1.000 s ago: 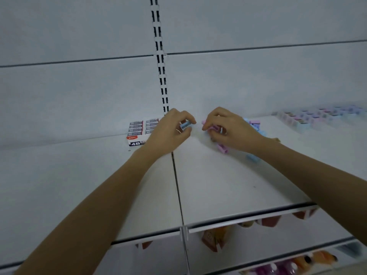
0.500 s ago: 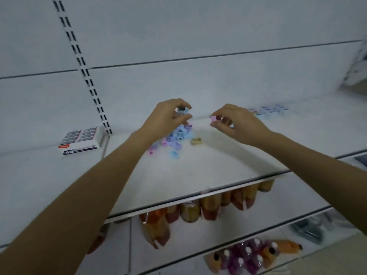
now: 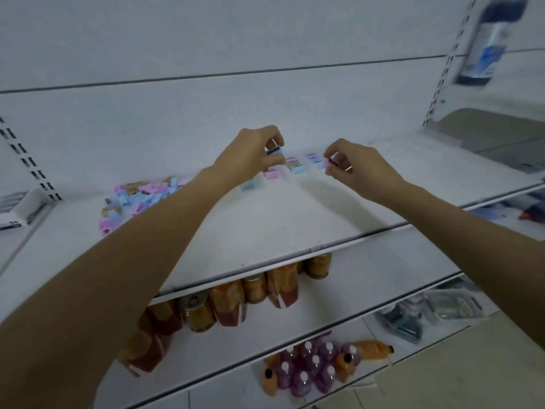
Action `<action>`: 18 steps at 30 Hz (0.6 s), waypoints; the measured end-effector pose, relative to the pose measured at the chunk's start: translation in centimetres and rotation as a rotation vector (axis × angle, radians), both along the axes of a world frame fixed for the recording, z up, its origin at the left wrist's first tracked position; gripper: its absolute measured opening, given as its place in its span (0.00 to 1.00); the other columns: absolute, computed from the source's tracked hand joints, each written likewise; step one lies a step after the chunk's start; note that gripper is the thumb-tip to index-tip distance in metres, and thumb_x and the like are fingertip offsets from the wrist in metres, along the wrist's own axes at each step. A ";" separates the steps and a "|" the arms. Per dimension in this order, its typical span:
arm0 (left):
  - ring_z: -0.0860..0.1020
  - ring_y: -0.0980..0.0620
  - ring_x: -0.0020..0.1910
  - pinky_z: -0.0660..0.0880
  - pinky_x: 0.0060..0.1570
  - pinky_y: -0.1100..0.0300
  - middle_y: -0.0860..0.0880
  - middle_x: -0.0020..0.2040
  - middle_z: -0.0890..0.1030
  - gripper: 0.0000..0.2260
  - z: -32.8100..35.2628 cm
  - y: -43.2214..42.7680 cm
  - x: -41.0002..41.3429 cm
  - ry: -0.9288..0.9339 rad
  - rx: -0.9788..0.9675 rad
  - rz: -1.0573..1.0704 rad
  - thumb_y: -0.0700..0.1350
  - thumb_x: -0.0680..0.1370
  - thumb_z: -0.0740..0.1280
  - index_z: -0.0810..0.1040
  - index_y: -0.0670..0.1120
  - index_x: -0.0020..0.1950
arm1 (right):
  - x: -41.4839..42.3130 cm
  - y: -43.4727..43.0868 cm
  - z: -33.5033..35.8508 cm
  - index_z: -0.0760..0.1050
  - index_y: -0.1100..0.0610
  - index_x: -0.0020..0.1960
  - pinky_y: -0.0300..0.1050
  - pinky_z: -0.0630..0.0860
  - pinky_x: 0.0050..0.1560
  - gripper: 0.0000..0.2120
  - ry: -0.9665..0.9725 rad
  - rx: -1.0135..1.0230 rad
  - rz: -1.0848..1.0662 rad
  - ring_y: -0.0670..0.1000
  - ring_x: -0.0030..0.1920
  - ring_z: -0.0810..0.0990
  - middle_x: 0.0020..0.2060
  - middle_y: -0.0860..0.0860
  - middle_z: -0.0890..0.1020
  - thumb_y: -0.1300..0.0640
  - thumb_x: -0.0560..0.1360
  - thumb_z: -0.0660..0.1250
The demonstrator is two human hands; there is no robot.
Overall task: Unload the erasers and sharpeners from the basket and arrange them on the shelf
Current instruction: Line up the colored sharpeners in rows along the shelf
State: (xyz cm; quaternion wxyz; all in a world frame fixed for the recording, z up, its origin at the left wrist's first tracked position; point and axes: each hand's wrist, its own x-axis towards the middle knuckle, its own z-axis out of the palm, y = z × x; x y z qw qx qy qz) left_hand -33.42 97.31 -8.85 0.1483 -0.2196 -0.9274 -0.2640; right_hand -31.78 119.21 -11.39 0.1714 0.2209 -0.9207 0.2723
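The shelf (image 3: 265,231), a flat, matte white board with a thin metal lip, ran across the middle of the frame. No basket showed anywhere. At the left edge sat a blurred eraser box (image 3: 14,211).

At centre left lay the heap (image 3: 138,199) of small, blocky plastic sharpeners, pink and blue with a few tan ones, tumbled any way up. Right of it, at the frame's centre and close to the back panel, stood the rows (image 3: 298,166): pink and blue sharpeners set square in short columns.

The left hand (image 3: 250,154), over the left end of the rows, pinched a blue sharpener (image 3: 275,151) between thumb and fingertips, its dark blade face showing. The right hand (image 3: 359,169), just right of the rows, pinched a pink sharpener (image 3: 330,162) the same way. Whether either piece touched the board could not be told.

The step in hand looked like arranging — taking loose sharpeners from the heap into the rows, two at a time. The next move would call for lowering each one flat and square to its neighbours. It would need a gentle release, since such light, slick pieces would likely skid if nudged.
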 end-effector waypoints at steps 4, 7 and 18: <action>0.73 0.57 0.33 0.66 0.35 0.76 0.48 0.50 0.78 0.11 0.1 0.6 -2.5 0.005 -0.053 -0.013 0.41 0.74 0.69 0.76 0.41 0.55 | -2.4 0.2 -0.3 0.75 0.58 0.55 0.45 0.73 0.50 0.09 0.033 0.034 0.022 0.51 0.44 0.74 0.48 0.58 0.78 0.62 0.75 0.63; 0.74 0.54 0.37 0.67 0.36 0.73 0.47 0.54 0.78 0.11 0.2 0.8 -4.1 0.058 -0.096 -0.042 0.41 0.75 0.68 0.77 0.43 0.57 | -4.1 0.1 -0.4 0.75 0.58 0.57 0.44 0.71 0.49 0.11 0.029 0.069 0.054 0.49 0.44 0.71 0.47 0.57 0.76 0.65 0.76 0.61; 0.74 0.55 0.42 0.69 0.40 0.69 0.50 0.51 0.78 0.09 -1.8 0.2 -7.4 0.097 0.033 0.105 0.42 0.76 0.66 0.76 0.44 0.55 | -10.9 -0.7 -1.2 0.75 0.58 0.53 0.38 0.69 0.46 0.07 0.019 0.100 0.175 0.48 0.43 0.73 0.49 0.52 0.78 0.60 0.76 0.63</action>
